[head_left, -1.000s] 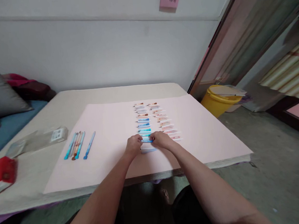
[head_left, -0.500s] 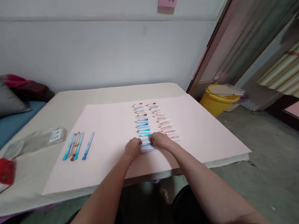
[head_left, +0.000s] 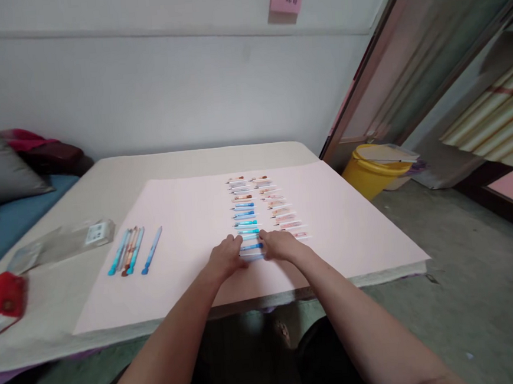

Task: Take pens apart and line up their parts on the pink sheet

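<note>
Two columns of pens lie crosswise on a pink sheet (head_left: pixel 188 221). The nearest pens of the left column, among them a blue pen (head_left: pixel 251 247), lie between my hands. My left hand (head_left: pixel 227 257) is curled against their left ends, its fingers bent and partly hidden. At their right ends my right hand (head_left: pixel 281 246) is closed, thumb and fingers touching them. Teal pens (head_left: pixel 245 223) lie just beyond my fingers. The right column of pens (head_left: pixel 280 211) has paler pink and orange barrels; my right hand covers part of its near end.
At left on the sheet lies a bunch of pens (head_left: pixel 128 252), with a single blue pen (head_left: pixel 152 250) beside it. A clear plastic wrapper (head_left: pixel 71 241) and a red packet (head_left: pixel 2 298) rest on the table's left side. Beyond the right edge stands a yellow bin (head_left: pixel 366 174).
My hands have spread slightly apart along the nearest pens, showing more of the blue pen between them. The other pens look unmoved.
</note>
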{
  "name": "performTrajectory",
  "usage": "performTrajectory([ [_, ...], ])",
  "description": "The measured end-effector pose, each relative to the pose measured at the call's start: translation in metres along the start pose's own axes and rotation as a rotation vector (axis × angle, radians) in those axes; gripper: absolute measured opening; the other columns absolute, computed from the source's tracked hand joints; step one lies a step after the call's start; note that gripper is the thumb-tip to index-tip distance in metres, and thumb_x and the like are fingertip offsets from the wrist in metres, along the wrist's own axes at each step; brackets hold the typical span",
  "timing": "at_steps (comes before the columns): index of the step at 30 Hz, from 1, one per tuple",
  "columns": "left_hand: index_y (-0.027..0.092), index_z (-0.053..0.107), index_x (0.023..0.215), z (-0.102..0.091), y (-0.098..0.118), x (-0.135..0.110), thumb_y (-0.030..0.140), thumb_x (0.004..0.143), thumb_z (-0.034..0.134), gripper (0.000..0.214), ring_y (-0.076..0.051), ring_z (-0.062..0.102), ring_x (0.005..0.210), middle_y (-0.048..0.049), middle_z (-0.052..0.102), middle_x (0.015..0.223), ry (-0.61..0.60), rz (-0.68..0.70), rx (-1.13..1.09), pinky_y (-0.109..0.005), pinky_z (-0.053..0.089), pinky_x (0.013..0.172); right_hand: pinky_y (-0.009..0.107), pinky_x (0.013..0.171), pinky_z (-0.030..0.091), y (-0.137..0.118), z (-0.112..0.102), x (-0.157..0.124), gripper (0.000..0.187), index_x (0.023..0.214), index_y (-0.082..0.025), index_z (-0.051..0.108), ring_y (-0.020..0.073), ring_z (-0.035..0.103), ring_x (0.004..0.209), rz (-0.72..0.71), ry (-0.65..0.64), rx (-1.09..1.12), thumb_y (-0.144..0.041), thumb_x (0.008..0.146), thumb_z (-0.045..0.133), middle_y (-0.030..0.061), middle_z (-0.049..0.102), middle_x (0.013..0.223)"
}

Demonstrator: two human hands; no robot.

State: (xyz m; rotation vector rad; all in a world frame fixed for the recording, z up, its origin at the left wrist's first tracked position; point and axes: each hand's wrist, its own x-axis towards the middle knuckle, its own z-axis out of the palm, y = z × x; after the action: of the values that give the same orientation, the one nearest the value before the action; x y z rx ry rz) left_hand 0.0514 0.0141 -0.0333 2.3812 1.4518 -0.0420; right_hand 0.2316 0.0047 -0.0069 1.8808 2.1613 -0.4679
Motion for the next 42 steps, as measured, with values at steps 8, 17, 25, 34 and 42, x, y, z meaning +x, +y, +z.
performTrajectory([
  [8, 0.022, 0.050, 0.100, 0.007, 0.006, 0.003, 0.029, 0.077, 0.055, 0.025, -0.020, 0.054, 0.096, -0.0064, 0.053, 0.104, -0.004, 0.007, 0.069, -0.031, 0.041, 0.077, 0.032, 0.068, 0.043, -0.006, 0.009, 0.002, 0.032, 0.107, -0.016, 0.052, 0.0264, 0.062, 0.088, -0.059, 0.046, -0.041, -0.020, 0.075, 0.052, 0.0148, 0.064, 0.098],
  [17, 0.022, 0.052, 0.099, 0.011, 0.007, 0.005, 0.027, 0.083, 0.049, 0.017, -0.021, 0.050, 0.100, -0.0079, 0.052, 0.105, 0.040, 0.013, 0.088, -0.032, 0.042, 0.079, 0.030, 0.069, 0.042, -0.001, 0.011, 0.008, 0.025, 0.103, -0.017, 0.055, 0.0235, 0.061, 0.088, -0.061, 0.095, -0.031, -0.017, 0.080, 0.046, 0.0132, 0.064, 0.097],
  [25, 0.021, 0.051, 0.099, 0.014, 0.008, 0.004, 0.025, 0.083, 0.049, 0.017, -0.021, 0.048, 0.101, -0.0082, 0.051, 0.105, 0.082, 0.011, 0.089, -0.032, 0.042, 0.079, 0.030, 0.069, 0.041, 0.001, 0.012, 0.008, 0.027, 0.105, -0.018, 0.056, 0.0238, 0.061, 0.087, -0.022, 0.106, -0.006, -0.019, 0.080, 0.047, 0.0132, 0.065, 0.098],
  [34, 0.021, 0.050, 0.098, 0.007, 0.004, 0.001, 0.028, 0.081, 0.050, 0.018, -0.021, 0.049, 0.101, -0.0075, 0.052, 0.105, 0.067, 0.021, 0.067, -0.032, 0.041, 0.080, 0.026, 0.063, 0.038, 0.035, -0.009, -0.001, 0.035, 0.109, -0.021, 0.056, 0.0219, 0.060, 0.089, 0.079, 0.141, 0.049, -0.017, 0.074, 0.049, 0.0088, 0.065, 0.100],
  [42, 0.021, 0.049, 0.103, -0.001, -0.002, -0.010, 0.025, 0.079, 0.051, 0.024, -0.021, 0.050, 0.100, -0.0077, 0.053, 0.106, 0.054, 0.033, 0.064, -0.032, 0.042, 0.080, 0.025, 0.059, 0.035, 0.037, -0.011, -0.008, 0.030, 0.103, -0.022, 0.058, 0.0198, 0.059, 0.086, 0.089, 0.158, 0.065, -0.021, 0.075, 0.051, 0.0075, 0.065, 0.098],
])
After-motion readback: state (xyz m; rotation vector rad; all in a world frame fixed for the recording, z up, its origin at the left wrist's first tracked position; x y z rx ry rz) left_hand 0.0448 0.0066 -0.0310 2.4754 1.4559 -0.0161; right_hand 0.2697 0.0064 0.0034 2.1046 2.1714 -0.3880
